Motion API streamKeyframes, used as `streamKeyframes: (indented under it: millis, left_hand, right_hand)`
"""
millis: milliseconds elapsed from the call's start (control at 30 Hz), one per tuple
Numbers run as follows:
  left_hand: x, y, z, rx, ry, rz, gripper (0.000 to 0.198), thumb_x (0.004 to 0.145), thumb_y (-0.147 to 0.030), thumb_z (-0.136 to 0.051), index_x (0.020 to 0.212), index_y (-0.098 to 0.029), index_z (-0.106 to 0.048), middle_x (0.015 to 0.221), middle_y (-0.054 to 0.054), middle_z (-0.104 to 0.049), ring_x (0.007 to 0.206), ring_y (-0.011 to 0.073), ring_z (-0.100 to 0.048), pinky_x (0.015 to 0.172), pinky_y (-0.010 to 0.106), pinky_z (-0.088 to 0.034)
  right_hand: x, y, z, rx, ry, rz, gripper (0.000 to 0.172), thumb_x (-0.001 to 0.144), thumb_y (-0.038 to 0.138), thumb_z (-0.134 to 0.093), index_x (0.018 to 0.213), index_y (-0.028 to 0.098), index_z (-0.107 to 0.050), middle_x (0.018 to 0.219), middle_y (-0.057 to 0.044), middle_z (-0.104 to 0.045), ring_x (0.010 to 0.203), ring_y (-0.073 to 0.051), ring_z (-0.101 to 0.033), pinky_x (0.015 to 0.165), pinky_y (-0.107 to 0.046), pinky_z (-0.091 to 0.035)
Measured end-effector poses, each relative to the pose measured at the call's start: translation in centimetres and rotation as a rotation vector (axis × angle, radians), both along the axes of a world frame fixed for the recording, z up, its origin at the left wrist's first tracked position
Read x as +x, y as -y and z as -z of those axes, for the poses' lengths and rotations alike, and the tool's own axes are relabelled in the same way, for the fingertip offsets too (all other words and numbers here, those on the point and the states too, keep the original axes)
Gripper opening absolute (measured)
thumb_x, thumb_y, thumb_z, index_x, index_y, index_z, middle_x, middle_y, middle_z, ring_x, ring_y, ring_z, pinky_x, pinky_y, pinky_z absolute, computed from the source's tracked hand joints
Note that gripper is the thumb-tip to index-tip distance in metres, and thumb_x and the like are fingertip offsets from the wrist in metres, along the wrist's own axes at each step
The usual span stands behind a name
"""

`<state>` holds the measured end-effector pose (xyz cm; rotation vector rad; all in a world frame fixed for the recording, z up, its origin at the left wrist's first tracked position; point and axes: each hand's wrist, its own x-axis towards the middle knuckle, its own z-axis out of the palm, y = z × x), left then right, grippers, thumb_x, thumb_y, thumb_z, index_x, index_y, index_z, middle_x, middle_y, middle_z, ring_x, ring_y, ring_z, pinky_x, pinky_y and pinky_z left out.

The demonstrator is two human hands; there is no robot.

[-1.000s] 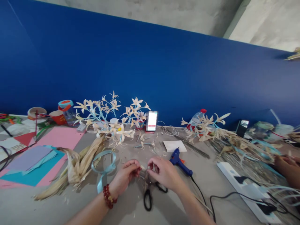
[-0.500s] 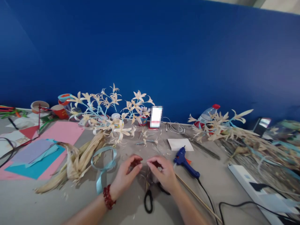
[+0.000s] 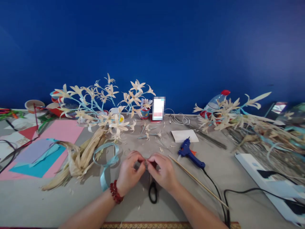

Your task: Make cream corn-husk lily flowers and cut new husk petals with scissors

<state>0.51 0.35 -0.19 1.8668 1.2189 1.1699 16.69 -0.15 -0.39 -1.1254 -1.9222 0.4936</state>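
Fingertip to fingertip, my left hand (image 3: 132, 173) and my right hand (image 3: 163, 173) meet in a pinch above the grey table. Whatever lies between the fingertips is too small to make out. A beaded red bracelet (image 3: 116, 191) circles my left wrist. Scissors (image 3: 153, 192) lie below my hands; one black handle loop shows and the rest is largely hidden. Left of my left hand is a curled light-blue ribbon (image 3: 105, 179). To the right of my right hand are a thin wooden stick (image 3: 199, 182) and a blue hot glue gun (image 3: 191, 156).
Dried corn husks (image 3: 77, 162) and coloured paper sheets (image 3: 39, 168) lie on the left. Pale husk flowers on blue stems (image 3: 95, 103) stand at the back. A white card (image 3: 181, 135) sits behind the glue gun. A power strip (image 3: 259, 181) with black cables occupies the right.
My two hands have come together, closing the small gap between their fingertips. The camera view has tilted down slightly, bringing the near table edge into sight.
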Motion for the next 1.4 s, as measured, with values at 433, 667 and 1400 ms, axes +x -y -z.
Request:
streamKeyframes:
  millis: [433, 667, 1400]
  left_hand:
    - [-0.1, -0.3, -0.9, -0.005, 0.034, 0.113, 0.015, 0.085, -0.020, -0.051, 0.086, -0.020, -0.066, 0.083, 0.006, -0.066, 0.080, 0.0220, -0.058, 0.077, 0.031, -0.041]
    - [-0.1, -0.4, -0.3, 0.015, -0.016, 0.060, 0.015, 0.080, -0.018, -0.055, 0.069, -0.022, -0.065, 0.068, 0.004, -0.062, 0.071, 0.0213, -0.055, 0.073, 0.032, -0.039]
    - [-0.3, -0.2, -0.1, -0.008, -0.004, -0.016, 0.011, 0.079, -0.015, -0.052, 0.074, -0.021, -0.060, 0.073, 0.002, -0.060, 0.073, 0.0192, -0.056, 0.071, 0.028, -0.040]
  right_hand:
    - [0.2, 0.0, 0.0, 0.000, -0.190, 0.018, 0.010, 0.086, 0.020, -0.054, 0.078, 0.019, -0.059, 0.069, -0.001, -0.061, 0.060, -0.013, -0.055, 0.057, -0.024, -0.044]
    - [-0.2, 0.2, 0.3, 0.039, -0.100, 0.029, 0.010, 0.086, 0.020, -0.053, 0.077, 0.021, -0.058, 0.069, -0.001, -0.061, 0.062, -0.014, -0.055, 0.060, -0.025, -0.044]
    - [-0.3, 0.4, 0.2, 0.069, -0.210, 0.073, 0.010, 0.087, 0.021, -0.054, 0.078, 0.021, -0.059, 0.070, -0.001, -0.061, 0.063, -0.015, -0.057, 0.062, -0.027, -0.046]
